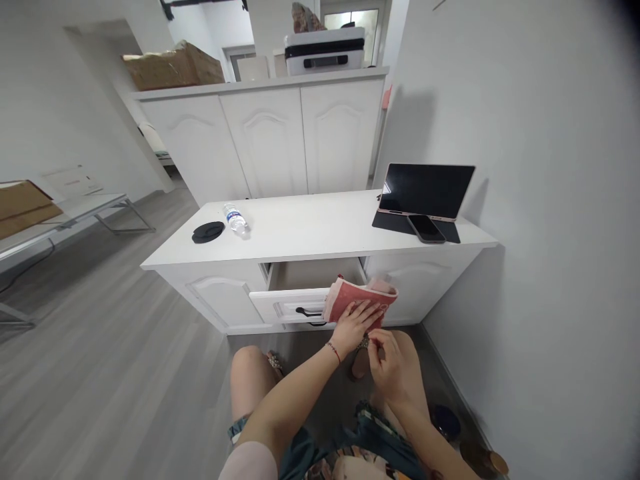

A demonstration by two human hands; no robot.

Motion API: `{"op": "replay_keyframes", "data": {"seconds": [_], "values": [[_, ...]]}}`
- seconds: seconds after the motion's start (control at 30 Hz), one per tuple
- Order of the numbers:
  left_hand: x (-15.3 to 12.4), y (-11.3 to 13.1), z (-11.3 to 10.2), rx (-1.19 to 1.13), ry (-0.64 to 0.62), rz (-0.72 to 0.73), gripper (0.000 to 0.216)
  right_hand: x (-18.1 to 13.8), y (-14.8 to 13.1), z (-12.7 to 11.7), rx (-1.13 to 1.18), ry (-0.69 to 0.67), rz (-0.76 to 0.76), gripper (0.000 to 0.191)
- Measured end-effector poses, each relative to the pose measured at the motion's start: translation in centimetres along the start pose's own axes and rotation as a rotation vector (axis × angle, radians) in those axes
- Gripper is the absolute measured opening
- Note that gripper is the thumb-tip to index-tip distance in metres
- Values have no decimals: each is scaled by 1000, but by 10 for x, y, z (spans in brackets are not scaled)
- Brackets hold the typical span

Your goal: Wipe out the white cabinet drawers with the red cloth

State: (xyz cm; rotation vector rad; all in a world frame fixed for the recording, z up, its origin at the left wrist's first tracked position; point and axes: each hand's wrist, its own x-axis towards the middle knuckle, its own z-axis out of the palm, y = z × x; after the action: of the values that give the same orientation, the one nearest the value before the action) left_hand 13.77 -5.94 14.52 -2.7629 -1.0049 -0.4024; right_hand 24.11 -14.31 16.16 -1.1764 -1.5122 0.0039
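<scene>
A flat red pouch [350, 297] with pale lettering and a light edge is held in front of the right end of an open drawer [295, 307]. My left hand [354, 327] grips it, the fingers laid across its front; the thumb is hard to see. A blurred pale pink piece [383, 285] shows at the pouch's upper right. Just below the lower edge, above my right knee, the fingertips of my right hand [385, 360] are pinched together. Whatever lies between them is too small to make out.
On the white cabinet top [305, 230] are a plastic bottle [236, 220], a round black object [208, 232], a tablet [426, 190] on a stand and a phone [426, 229]. A wall [550, 233] rises at the right. Behind, a taller cabinet carries a cardboard box [175, 68] and a suitcase [325, 52].
</scene>
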Motion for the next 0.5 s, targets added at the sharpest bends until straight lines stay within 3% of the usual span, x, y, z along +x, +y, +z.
{"op": "replay_keyframes", "data": {"seconds": [0.27, 0.37, 0.5], "values": [[-36, -12, 44, -114, -63, -74, 53, 33, -5, 2, -66, 3, 10, 11], [-49, -19, 44, -182, -41, -97, 54, 41, -3, 7, -58, -28, 12, 14], [-61, -27, 29, -271, 32, -159, 50, 52, 6, 17, -69, -47, 6, 19]]}}
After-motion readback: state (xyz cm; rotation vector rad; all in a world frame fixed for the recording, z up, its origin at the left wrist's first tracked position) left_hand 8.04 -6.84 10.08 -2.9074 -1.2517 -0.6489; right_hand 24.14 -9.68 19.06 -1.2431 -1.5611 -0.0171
